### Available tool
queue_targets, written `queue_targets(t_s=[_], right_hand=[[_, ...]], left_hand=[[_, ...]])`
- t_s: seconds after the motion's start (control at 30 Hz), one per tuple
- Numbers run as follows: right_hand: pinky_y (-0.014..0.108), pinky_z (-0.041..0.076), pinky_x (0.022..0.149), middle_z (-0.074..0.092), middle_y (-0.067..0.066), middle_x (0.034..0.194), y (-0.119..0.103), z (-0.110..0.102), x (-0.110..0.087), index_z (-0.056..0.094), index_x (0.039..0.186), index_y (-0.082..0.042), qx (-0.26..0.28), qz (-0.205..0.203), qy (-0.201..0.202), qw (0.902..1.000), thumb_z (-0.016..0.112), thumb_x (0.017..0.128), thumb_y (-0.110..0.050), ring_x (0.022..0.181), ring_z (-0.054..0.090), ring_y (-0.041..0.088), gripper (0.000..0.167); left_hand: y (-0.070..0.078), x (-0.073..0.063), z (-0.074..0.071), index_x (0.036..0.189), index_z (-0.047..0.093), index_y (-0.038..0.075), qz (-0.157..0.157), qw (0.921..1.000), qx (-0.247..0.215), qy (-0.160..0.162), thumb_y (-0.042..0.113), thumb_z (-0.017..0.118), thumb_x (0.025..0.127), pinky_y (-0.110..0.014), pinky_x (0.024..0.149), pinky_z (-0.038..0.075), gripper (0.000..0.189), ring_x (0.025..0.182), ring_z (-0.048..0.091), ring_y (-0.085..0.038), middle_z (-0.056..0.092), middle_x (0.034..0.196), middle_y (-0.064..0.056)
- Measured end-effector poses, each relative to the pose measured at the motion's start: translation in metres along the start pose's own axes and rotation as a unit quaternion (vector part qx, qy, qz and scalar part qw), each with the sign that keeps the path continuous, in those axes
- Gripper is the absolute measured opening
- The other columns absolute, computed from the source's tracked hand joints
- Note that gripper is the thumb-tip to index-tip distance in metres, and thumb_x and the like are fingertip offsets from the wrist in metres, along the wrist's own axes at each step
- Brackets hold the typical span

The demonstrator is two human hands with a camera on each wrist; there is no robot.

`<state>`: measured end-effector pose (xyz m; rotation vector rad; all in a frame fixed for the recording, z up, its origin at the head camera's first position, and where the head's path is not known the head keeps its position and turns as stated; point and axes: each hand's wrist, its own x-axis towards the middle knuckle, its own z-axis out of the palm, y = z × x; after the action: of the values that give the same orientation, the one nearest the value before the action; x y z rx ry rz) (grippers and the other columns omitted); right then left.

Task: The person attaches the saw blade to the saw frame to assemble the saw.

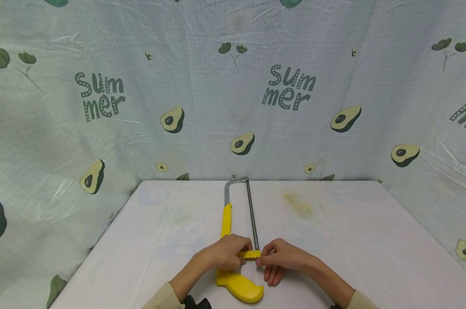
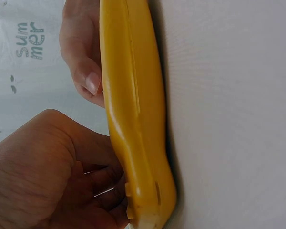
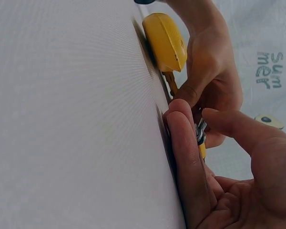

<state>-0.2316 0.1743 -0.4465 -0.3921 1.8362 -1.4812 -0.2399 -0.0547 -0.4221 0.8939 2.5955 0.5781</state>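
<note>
A hacksaw lies on the white table, with a yellow handle [image 1: 241,288], a grey metal bow [image 1: 227,191] and a dark straight blade [image 1: 251,210]. My left hand [image 1: 226,253] grips its yellow frame just beyond the handle, fingers curled at the short yellow blade holder [image 1: 250,254]. On the other side, my right hand [image 1: 281,259] pinches at the near end of that holder. In the right wrist view a small metal nut [image 3: 200,136] shows between thumb and fingers. The handle [image 2: 133,95] fills the middle of the left wrist view, hiding part of both hands.
The white table [image 1: 333,223] extends to both sides of the hacksaw, with a faint yellowish stain [image 1: 299,206] right of the blade. Behind it hangs a pale curtain [image 1: 202,86] printed with avocados and lettering.
</note>
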Motion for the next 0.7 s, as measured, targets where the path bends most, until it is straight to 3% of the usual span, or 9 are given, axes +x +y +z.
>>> queue_targets(t_s=[0.7], right_hand=[[0.026, 0.058, 0.055, 0.073, 0.007, 0.069, -0.0019, -0.0007, -0.0028, 0.067, 0.099, 0.002, 0.004, 0.001, -0.013, 0.9999, 0.067, 0.096, -0.022, 0.057, 0.072, 0.012, 0.024]], left_hand=[[0.0037, -0.0018, -0.0001, 0.105, 0.066, 0.017, -0.004, 1.0, 0.003, 0.003, 0.007, 0.073, 0.09, -0.02, 0.075, 0.044, 0.02, 0.077, 0.05, -0.004, 0.062, 0.087, 0.008]])
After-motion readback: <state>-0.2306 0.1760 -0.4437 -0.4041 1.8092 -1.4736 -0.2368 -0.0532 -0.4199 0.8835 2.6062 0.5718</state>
